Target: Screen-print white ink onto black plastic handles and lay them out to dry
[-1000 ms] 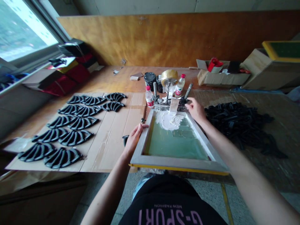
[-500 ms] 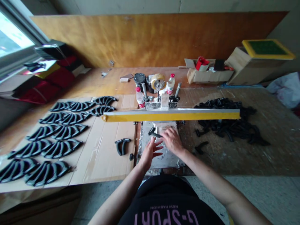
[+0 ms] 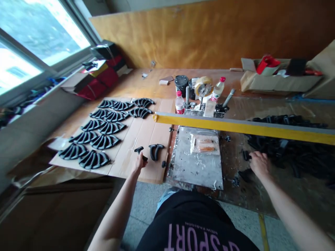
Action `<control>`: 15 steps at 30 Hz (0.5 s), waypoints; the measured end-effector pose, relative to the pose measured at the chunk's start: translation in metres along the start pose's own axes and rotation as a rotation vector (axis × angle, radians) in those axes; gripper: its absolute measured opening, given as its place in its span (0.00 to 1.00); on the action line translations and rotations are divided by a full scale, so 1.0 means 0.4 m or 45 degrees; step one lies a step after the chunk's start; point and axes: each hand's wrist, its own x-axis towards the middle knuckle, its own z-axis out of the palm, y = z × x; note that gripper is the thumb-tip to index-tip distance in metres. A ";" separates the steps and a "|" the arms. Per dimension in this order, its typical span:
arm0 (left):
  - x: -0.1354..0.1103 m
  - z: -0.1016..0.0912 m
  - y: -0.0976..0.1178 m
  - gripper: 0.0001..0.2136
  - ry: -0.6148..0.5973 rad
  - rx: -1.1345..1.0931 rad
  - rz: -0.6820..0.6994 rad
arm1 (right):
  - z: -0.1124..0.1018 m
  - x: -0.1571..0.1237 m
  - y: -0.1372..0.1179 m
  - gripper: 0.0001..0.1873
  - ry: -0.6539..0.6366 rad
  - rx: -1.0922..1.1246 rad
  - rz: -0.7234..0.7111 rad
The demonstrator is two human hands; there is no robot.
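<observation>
my left hand [image 3: 139, 163] pinches a black plastic handle [image 3: 139, 150] above the cardboard sheet [image 3: 146, 170], my right hand [image 3: 259, 164] half closed on a black piece [image 3: 246, 155] by the heap [image 3: 288, 150], grip unclear; a slip could drop parts onto the smeared metal plate [image 3: 196, 170].

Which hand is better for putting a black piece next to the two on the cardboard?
Left, probably. The left hand already holds a black piece close to the two pieces on the cardboard, while the right hand is far across, at the black pile.
</observation>
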 end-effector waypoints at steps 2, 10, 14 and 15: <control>-0.020 0.019 -0.001 0.25 -0.067 -0.052 0.034 | 0.010 -0.012 -0.015 0.11 0.023 0.012 -0.028; -0.181 0.127 0.037 0.25 -0.484 -0.301 0.281 | 0.052 -0.009 -0.047 0.11 0.019 0.099 -0.155; -0.253 0.158 0.068 0.23 -0.655 -0.311 0.341 | 0.079 -0.008 -0.041 0.11 0.018 0.175 -0.158; -0.266 0.162 0.076 0.23 -0.689 -0.301 0.349 | 0.081 -0.008 -0.040 0.11 0.019 0.188 -0.160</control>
